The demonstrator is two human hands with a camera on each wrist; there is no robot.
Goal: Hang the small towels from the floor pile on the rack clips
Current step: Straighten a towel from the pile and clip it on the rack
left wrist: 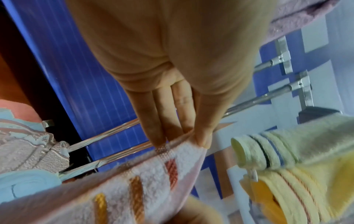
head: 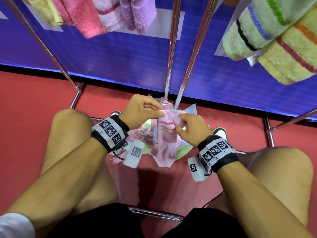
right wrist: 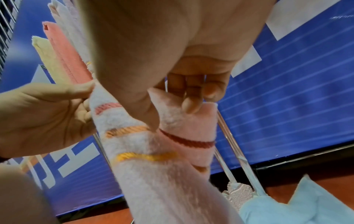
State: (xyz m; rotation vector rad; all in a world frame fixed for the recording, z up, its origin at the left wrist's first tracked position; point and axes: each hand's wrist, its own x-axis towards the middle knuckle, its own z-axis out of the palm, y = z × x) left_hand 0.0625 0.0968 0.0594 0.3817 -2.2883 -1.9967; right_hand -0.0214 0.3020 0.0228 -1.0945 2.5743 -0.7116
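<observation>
A small pale pink towel (head: 165,143) with red, orange and yellow stripes hangs between both hands above the floor pile (head: 147,134). My left hand (head: 142,111) pinches its top edge between thumb and fingers. My right hand (head: 190,127) grips the towel's other top corner. The left wrist view shows the towel (left wrist: 134,181) pinched at its hem by the fingertips (left wrist: 201,139). In the right wrist view the towel (right wrist: 162,174) hangs down from both hands. The pile holds pink, light blue and pale green towels on the red floor.
Chrome rack legs (head: 171,54) rise just behind the pile, in front of a blue panel (head: 120,57). Hung towels (head: 111,14) show at top left, and green and yellow striped ones (head: 274,40) at top right. My bare knees flank the pile.
</observation>
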